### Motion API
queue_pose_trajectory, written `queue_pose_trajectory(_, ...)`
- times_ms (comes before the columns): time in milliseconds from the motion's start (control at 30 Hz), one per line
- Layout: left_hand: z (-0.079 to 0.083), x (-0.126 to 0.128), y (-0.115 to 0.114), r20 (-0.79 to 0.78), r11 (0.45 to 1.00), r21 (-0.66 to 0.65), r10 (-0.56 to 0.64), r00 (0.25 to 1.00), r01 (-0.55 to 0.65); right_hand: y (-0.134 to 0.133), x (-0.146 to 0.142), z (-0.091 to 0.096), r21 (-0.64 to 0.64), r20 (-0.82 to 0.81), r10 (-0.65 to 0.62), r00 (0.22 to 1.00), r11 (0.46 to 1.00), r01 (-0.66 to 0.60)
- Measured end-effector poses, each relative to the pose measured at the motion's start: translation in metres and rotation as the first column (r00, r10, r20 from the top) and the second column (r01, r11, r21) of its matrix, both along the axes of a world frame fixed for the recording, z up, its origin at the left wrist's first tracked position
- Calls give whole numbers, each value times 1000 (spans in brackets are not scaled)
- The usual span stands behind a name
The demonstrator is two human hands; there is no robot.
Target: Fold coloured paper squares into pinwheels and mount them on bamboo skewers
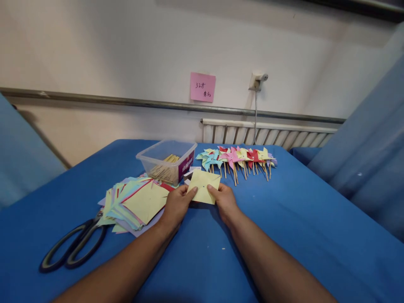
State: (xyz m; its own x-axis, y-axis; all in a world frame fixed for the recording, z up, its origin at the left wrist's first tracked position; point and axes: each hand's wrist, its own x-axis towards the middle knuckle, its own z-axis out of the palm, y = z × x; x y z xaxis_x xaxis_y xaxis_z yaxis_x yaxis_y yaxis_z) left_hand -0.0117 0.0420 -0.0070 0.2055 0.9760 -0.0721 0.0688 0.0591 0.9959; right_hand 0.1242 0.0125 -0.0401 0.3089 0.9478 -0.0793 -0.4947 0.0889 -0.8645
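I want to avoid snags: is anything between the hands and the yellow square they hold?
Nothing visible: the left hand and right hand grip opposite sides of the square directly. The tub stands beyond, to the left.

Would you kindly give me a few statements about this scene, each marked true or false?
1. The left hand and right hand both hold a yellow paper square. True.
2. The scissors lie to the right of both hands. False: the scissors lie to the left.
3. The plastic box contains thin sticks. True.
4. All the pinwheels are red. False: the pinwheels include pink, blue and yellow.
5. A pink note is on the wall. True.
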Motion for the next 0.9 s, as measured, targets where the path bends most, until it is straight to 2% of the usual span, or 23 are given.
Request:
queue_pose_trajectory(133,1,1,-1,62,999,-43,-14,998,17,1,1,-1,7,-14,-11,1000,1000,11)
queue_pose_trajectory(433,3,3,-3,88,999,-44,-16,996,20,1,2,-2,-4,33,-32,999,999,32)
queue_pose_trajectory(667,-2,6,-5,114,994,-65,-82,990,90,2,4,-7,5,61,-79,995,997,78)
queue_pose_trajectory(900,1,6,-8,97,990,-62,-124,988,130,-1,6,2,-19,-38,-86,996,996,85)
